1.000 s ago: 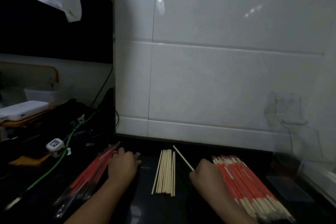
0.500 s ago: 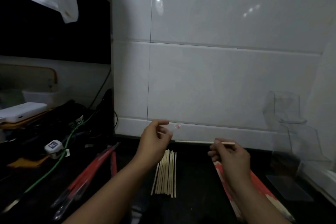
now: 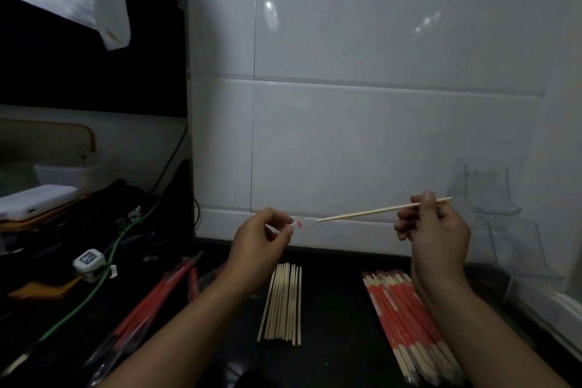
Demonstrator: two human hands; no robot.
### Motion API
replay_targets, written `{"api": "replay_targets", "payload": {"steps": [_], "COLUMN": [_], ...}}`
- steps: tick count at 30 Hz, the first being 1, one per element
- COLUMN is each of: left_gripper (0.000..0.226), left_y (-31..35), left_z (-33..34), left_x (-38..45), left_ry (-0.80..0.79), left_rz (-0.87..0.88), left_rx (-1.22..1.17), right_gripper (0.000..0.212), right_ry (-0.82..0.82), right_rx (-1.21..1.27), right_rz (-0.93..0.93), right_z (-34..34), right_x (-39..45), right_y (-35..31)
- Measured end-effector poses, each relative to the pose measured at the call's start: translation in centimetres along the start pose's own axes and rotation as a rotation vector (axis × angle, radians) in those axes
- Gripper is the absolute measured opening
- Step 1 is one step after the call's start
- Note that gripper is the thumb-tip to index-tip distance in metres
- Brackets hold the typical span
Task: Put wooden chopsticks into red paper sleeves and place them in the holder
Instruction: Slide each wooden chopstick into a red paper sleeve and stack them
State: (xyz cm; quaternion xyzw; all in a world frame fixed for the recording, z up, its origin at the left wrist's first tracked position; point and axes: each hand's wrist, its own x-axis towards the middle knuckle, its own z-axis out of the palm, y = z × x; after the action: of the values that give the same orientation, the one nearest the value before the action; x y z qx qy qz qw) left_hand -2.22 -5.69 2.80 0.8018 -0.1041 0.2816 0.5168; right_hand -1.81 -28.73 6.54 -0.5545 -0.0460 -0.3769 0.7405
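Holding a chopstick (image 3: 382,209) and a sleeve (image 3: 297,224) end to end above the surface (image 3: 333,309)
Right hand (image 3: 436,230) pinches the chopstick; left hand (image 3: 261,238) pinches the sleeve; their tips sit just apart

My left hand (image 3: 263,238) and right hand (image 3: 436,230) are both bare: no gloves, no rings that I can make out, no watch or band at either wrist. My forearms are bare too, right down to the bottom edge of the view, with no sleeve or cuff showing anywhere along them. The nail on my right thumb is short and plain. The light is dim, so finer marks on my hands cannot be told.
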Motion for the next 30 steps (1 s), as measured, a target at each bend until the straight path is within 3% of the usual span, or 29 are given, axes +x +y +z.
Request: {"api": "replay_targets", "payload": {"steps": [30], "left_gripper": [0.011], "left_y": [-0.53], "left_z": [0.11], "left_x": [-0.11], "left_ry": [-0.095], "left_rz": [0.042], "left_rx": [-0.046], "right_gripper": [0.027], "right_ry": [-0.049], "right_rx": [-0.016], "right_rz": [0.041], "right_z": [0.49], "right_x": [-0.85], "right_y": [1.03]}}
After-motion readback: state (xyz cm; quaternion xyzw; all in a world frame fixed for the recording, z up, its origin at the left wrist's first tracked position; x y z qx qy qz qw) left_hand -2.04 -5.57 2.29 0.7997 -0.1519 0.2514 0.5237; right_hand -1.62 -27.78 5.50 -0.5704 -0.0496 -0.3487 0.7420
